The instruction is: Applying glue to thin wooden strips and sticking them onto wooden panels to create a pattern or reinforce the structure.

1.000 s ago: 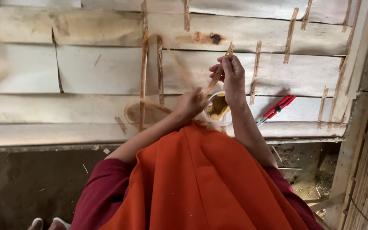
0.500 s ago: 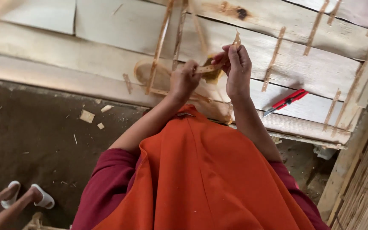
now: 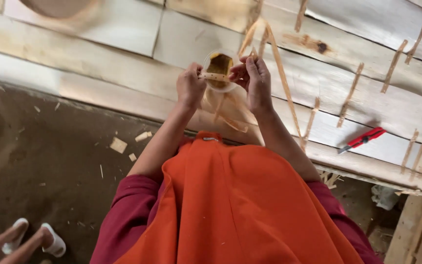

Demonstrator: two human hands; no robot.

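At the lower left of the frame I see another person's feet in white sandals [image 3: 34, 242] on the dirt floor [image 3: 40, 146], with pale wood chips [image 3: 118, 144] scattered nearby. Up at centre, my left hand [image 3: 190, 88] pinches one end of a thin bamboo strip [image 3: 214, 77], fingers closed narrow on it. My right hand [image 3: 254, 80] grips the other end the same way, with long loose strips [image 3: 284, 83] trailing off it. I judge the strip work as mid-way: many cut strips lie on the plank platform [image 3: 123, 34], others are unworked. Just behind the strip sits a small clear round container [image 3: 219, 66] holding something brownish-amber; I cannot tell what. At right, a red utility knife [image 3: 362, 140] lies untouched
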